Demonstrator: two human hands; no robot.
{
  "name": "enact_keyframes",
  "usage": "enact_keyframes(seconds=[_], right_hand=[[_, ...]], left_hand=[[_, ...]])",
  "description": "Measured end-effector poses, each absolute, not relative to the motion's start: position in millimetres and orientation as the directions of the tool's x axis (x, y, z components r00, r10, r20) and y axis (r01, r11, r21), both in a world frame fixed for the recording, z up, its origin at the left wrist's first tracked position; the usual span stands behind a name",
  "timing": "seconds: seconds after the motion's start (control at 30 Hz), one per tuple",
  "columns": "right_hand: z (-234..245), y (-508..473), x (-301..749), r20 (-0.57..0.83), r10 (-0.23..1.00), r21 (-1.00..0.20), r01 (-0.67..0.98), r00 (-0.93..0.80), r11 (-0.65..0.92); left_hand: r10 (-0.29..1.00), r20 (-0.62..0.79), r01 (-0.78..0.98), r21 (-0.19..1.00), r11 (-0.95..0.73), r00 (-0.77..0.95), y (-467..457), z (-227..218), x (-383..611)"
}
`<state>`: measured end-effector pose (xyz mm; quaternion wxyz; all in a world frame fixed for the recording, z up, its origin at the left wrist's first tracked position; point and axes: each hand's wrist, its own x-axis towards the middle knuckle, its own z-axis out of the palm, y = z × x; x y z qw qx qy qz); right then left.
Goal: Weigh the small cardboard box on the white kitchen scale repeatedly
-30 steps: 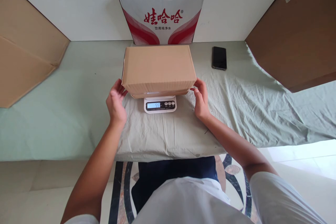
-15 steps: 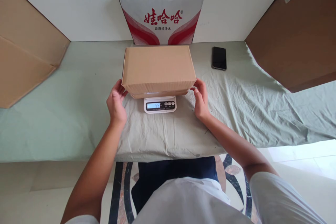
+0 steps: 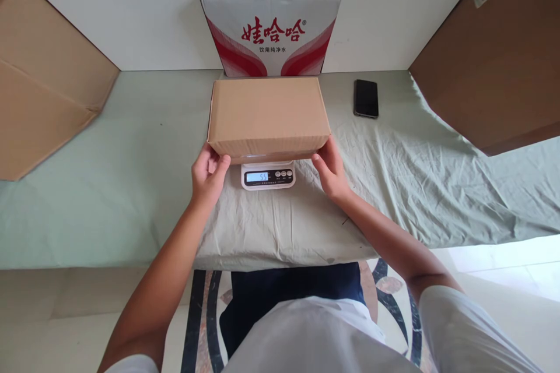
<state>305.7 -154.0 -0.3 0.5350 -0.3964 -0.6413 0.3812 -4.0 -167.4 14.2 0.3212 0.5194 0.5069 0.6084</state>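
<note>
Head view: the left hand (image 3: 207, 179) and right hand (image 3: 332, 173) had just drawn in at the near lower corners of the box (image 3: 268, 108), suggesting a more secure hold. Thumbs were spread from part-hidden fingers; whether either pinched it, I could not tell. The box sat on the scale (image 3: 268, 177).

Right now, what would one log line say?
brown box: over white scale | left hand: at near left corner | right hand: at near right corner | display: lit
</note>
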Motion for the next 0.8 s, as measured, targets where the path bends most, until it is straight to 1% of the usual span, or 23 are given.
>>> enact_keyframes(seconds=[0.13,0.27,0.4,0.6,0.7,0.8], right_hand=[[-2.1,-156.0,298.9,0.366,0.927,-0.903,0.207,-0.083,0.375],[9.4,-159.6,297.1,0.423,0.903,-0.875,0.227,-0.07,0.427],[27.8,-146.2,301.4,0.501,0.86,-0.826,0.242,-0.097,0.509],[29.0,-84.4,306.7,0.573,0.811,-0.769,0.266,-0.117,0.581],[24.4,-46.4,298.7,0.598,0.793,-0.739,0.303,-0.115,0.602],[15.3,-11.8,284.4,0.604,0.789,-0.727,0.326,-0.114,0.604]], left_hand=[[0.903,0.336,0.224,0.933,-0.281,-0.267,-167.1,18.1,-5.2],[0.877,0.418,0.279,0.894,-0.351,-0.238,-163.9,33.6,-8.7],[0.847,0.487,0.276,0.862,-0.426,-0.213,-150.2,47.5,-8.3],[0.843,0.506,0.288,0.847,-0.446,-0.184,-107.0,54.6,-14.7],[0.835,0.521,0.273,0.841,-0.467,-0.178,-66.5,47.7,-23.5],[0.837,0.521,0.2,0.849,-0.489,-0.166,-22.8,28.3,-29.2]])
